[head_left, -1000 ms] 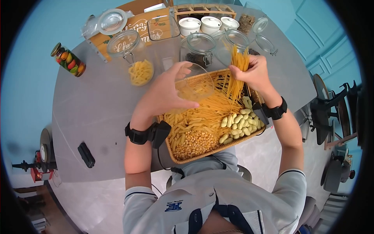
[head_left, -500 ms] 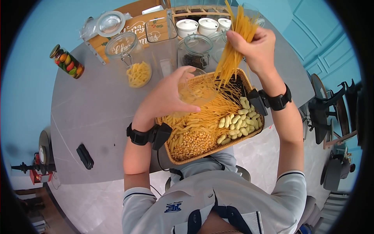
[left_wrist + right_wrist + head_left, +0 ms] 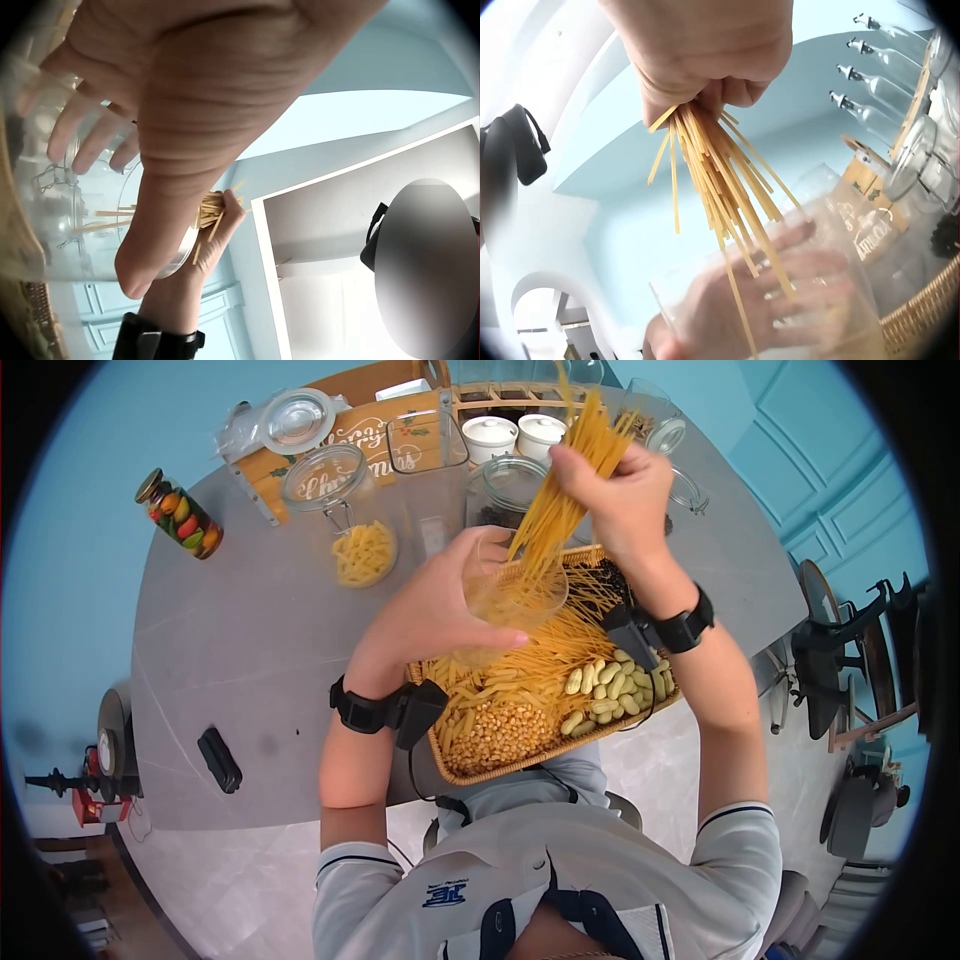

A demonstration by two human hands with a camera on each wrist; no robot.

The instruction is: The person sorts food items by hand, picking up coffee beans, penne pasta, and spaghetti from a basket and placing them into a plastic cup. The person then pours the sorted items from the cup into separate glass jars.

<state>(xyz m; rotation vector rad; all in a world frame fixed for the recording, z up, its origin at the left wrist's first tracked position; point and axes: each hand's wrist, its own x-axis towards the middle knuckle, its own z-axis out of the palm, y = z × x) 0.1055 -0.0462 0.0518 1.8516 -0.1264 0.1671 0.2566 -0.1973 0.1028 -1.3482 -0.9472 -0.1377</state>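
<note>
My left hand (image 3: 425, 610) curls round a clear, see-through jar (image 3: 525, 600), tilted above the wicker basket (image 3: 520, 767). In my right hand (image 3: 632, 505) a bundle of dry spaghetti (image 3: 565, 500) is pinched between thumb and fingers. Its lower ends point down at the mouth of the jar. The right wrist view shows the strands (image 3: 712, 180) fanned out, the longest overlapping the jar wall. Below the hands, the basket holds more loose spaghetti (image 3: 575, 640), penne (image 3: 460, 695), corn kernels (image 3: 500, 735), peanuts (image 3: 620, 695) and dark beans (image 3: 605, 580).
Left of the basket stands a clip-top jar (image 3: 335, 490) with penne inside. Behind the hands are another clip-top jar (image 3: 515, 485), a square clear container (image 3: 428, 455) and white lidded pots (image 3: 490, 438). A jar of colourful contents (image 3: 180, 515) and a black case (image 3: 219, 760) are at left.
My right hand lifted the spaghetti up out of the basket, then brought it left over the jar, its lower ends swinging toward the mouth. My left hand keeps hold of the jar, shifting slightly right.
</note>
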